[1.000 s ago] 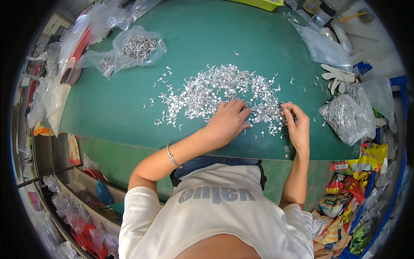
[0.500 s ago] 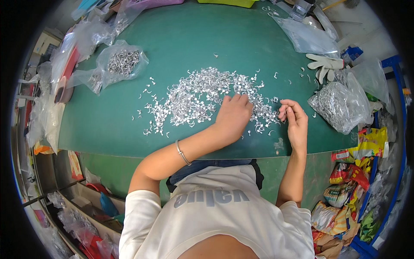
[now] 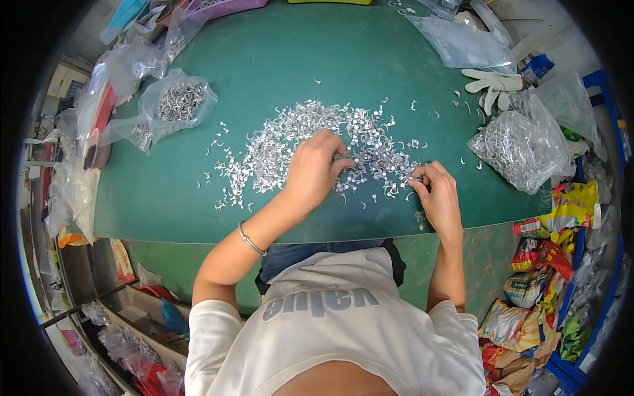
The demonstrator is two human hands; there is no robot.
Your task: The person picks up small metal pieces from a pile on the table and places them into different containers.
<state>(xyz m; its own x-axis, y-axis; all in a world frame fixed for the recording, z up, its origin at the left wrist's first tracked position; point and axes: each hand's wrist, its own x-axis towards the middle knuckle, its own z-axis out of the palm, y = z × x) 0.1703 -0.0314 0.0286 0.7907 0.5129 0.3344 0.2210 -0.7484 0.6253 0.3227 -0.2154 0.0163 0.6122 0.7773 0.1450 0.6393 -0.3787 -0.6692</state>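
A broad pile of small, curved, silvery metal pieces point(image 3: 271, 155) is spread over the green table point(image 3: 264, 59). My left hand point(image 3: 316, 165) reaches into the middle of it, palm down. Its fingers and thumb are curled together among the pieces; whatever they hold is hidden. At the pile's right edge, my right hand point(image 3: 438, 198) has its thumb and forefinger pinched on a small metal piece, whose exact shape is too small to tell. Stray pieces lie around the pile.
On the left lies a clear bag point(image 3: 179, 99) of similar metal pieces. A fuller bag point(image 3: 512, 152) sits at the table's right edge, below a white glove point(image 3: 494, 84). Flat plastic bags point(image 3: 459, 43) are at the far right. A purple tray point(image 3: 224, 5) stands at the far edge.
My left hand has moved left within the pile. My right hand, raised with loosely curled fingers before, has turned down and left, and now pinches at the pile's edge. The whole view has shifted slightly.
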